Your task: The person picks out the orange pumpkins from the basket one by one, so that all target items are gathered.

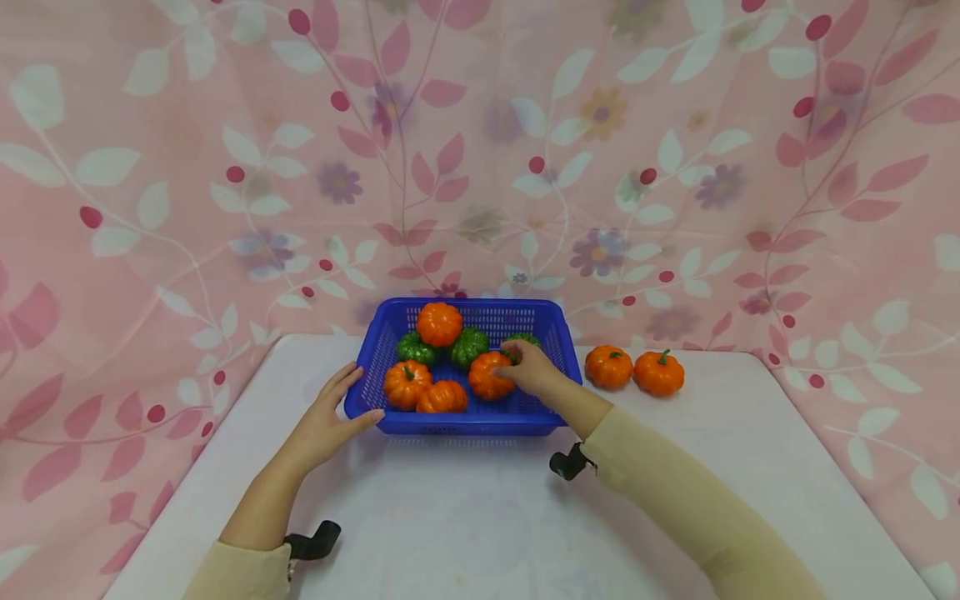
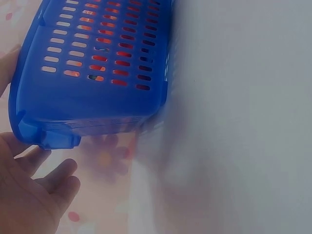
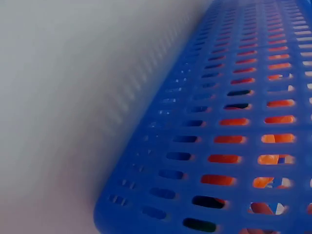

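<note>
Running lengthwise left to right, blue basket [image 1: 472,426]

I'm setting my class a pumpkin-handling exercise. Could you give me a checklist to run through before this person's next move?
1. Right hand has a hold on an orange pumpkin: ok, gripped inside the blue basket.
2. That pumpkin lifted off the basket floor: cannot tell.
3. Left hand at the basket's left end: ok; how firmly it steadies it, cannot tell.
4. Basket upright on the white table: ok.
5. Table just right of the basket free: not ok; two loose orange pumpkins sit there.
</note>
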Motion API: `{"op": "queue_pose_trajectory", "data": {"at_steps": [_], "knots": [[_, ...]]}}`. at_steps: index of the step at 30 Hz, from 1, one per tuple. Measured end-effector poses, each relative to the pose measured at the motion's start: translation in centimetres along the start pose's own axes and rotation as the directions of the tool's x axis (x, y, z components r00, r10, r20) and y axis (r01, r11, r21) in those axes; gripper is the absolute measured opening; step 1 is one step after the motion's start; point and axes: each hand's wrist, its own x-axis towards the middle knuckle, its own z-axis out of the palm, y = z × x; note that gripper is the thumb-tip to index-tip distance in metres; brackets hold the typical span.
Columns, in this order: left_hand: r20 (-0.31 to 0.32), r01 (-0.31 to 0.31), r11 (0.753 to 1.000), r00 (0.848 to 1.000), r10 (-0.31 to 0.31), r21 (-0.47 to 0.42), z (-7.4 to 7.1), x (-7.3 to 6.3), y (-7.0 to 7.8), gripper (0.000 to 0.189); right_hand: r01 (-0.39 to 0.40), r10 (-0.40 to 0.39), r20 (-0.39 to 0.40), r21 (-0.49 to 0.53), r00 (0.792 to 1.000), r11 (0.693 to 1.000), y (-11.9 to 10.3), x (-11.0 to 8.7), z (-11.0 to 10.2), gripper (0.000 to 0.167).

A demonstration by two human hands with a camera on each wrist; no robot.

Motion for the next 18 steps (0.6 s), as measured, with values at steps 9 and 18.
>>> {"op": "queue_pose_trajectory", "data": {"at_steps": [9,18], "knots": [[0.007,0.024,1.0,1.0,-0.024,0.013,-0.1,-0.2,-0.2,0.093,-0.032,0.03,0.035,0.044,0.999,0.999,0.2,1.0,0.6,0.053],[0.006,0.012,1.0,1.0,-0.012,0.006,0.0,0.1,-0.1,0.092,-0.042,0.04,0.047,0.053,0.998,0.998,0.4,1.2,0.5,0.054]]}}
